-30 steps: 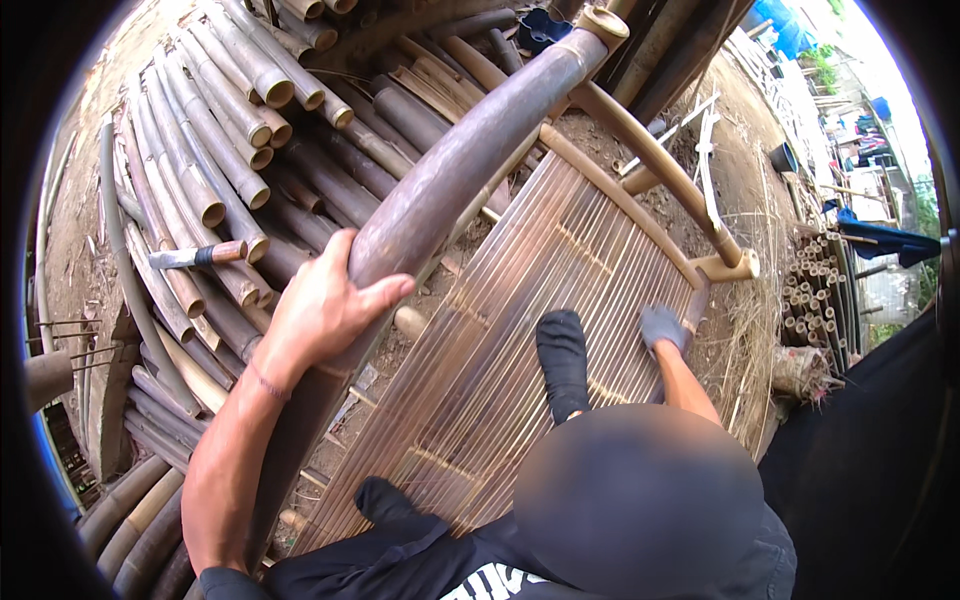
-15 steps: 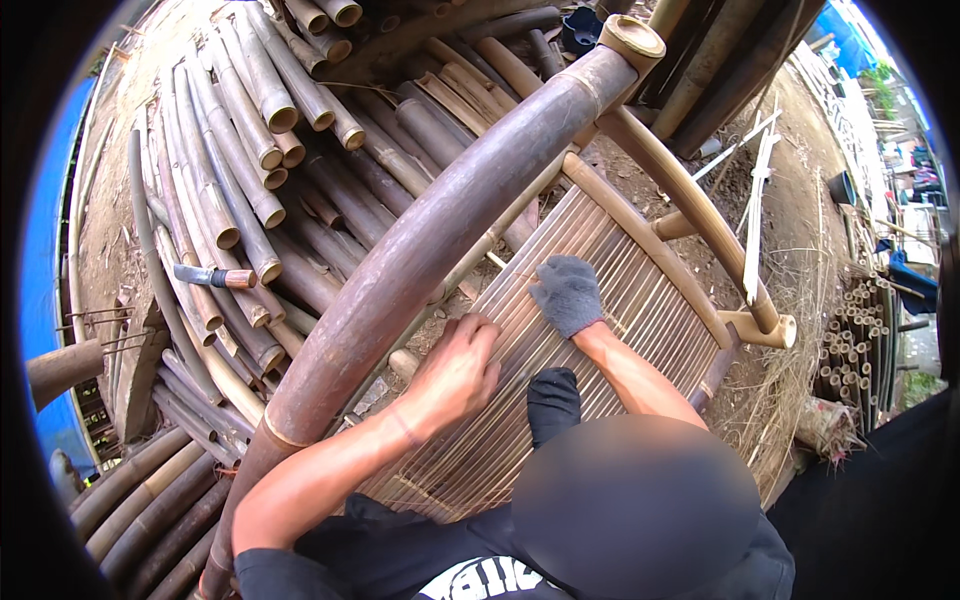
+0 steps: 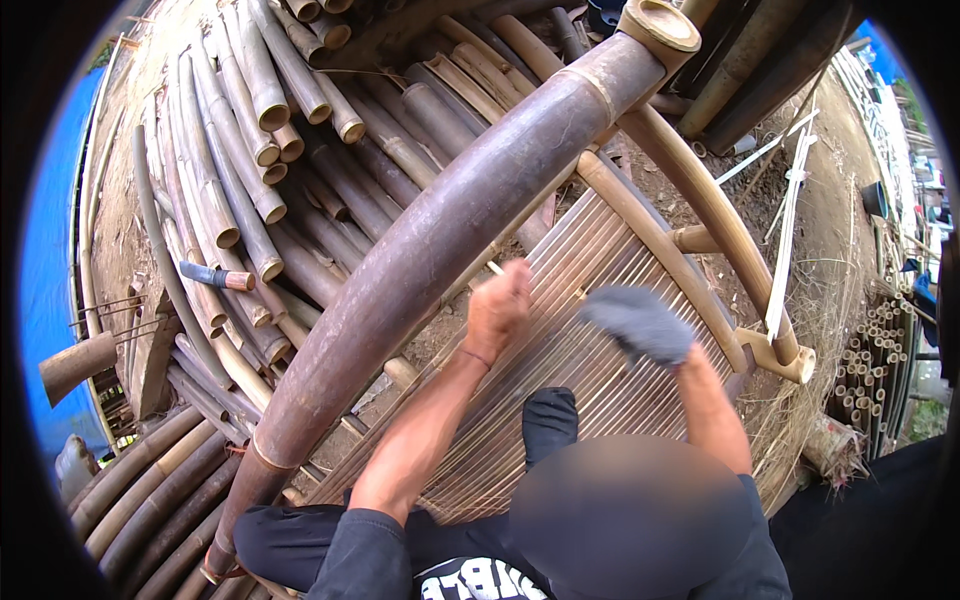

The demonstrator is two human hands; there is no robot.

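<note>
Since the frame half a second ago, our bare left hand (image 3: pixel 500 308) has moved up toward the far end of the seat, its fingers now curled in rather than spread low on the slats, and our right hand in the grey knitted glove (image 3: pixel 640 325) has swung to the right. That means, we judge, that the work has shifted toward that far end.

The left fingers look clenched, with a pale, thin round stub (image 3: pixel 495 267) just above them; we cannot tell whether they grasp it or anything else. The gloved fingers point leftward, blurred, and we cannot tell whether they pinch something or hang free.

Beneath both hands is the brown panel of narrow split-bamboo slats (image 3: pixel 640 400), inside its frame. Our dark-covered foot (image 3: pixel 550 425) rests on it. The thick, purplish-brown curved bamboo pole (image 3: pixel 400 290) runs along its left side, well clear of the left palm, and the smooth tan bamboo rail (image 3: pixel 662 245) bounds the far end.

Farther out, the knife with the dark-wrapped wooden handle (image 3: pixel 217 276) lies on the heap of long grey-brown bamboo poles (image 3: pixel 215 170).
</note>
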